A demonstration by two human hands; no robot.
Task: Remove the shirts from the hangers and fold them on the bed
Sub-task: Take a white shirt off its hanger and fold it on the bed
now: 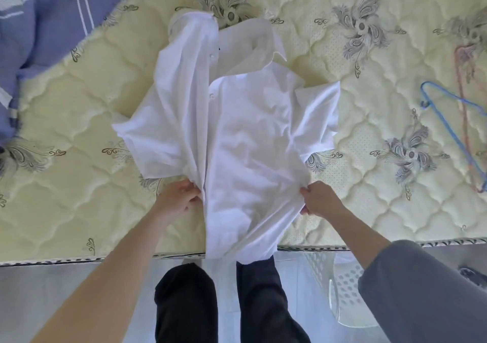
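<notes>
Both hands grip the lower part of a white shirt (pixel 250 137), one at each side. The left hand (pixel 178 199) has its fingers curled into a bunched fold of the open front panel, and the right hand (pixel 320 200) pinches the opposite side edge between thumb and curled fingers. The shirt lies front up on the bed (pixel 79 197), collar at the far end and hem toward the person, with the hem draping over the near edge of the mattress and hanging in front of the person's dark trousers (pixel 184 303). Its front is unbuttoned: the panel on the person's left is rucked into a long ridge running from the collar down to the left hand, while the other panel lies flatter, though creased, with small buttons showing along its edge. A short sleeve sticks out on each side, resting on the cream quilted cover with its grey floral motifs. Well apart from the shirt, near the right edge of the view, a blue hanger (pixel 448 121) lies flat on the mattress, crossing a pink hanger (pixel 461 84). At the far left corner a blue striped cloth (pixel 39 26) covers part of the bed. The right arm wears a grey sleeve (pixel 421 290); the left forearm is bare. On the pale floor (pixel 39 290) beside the person's right leg stands a white perforated basket (pixel 342 292), partly hidden by the right arm.
</notes>
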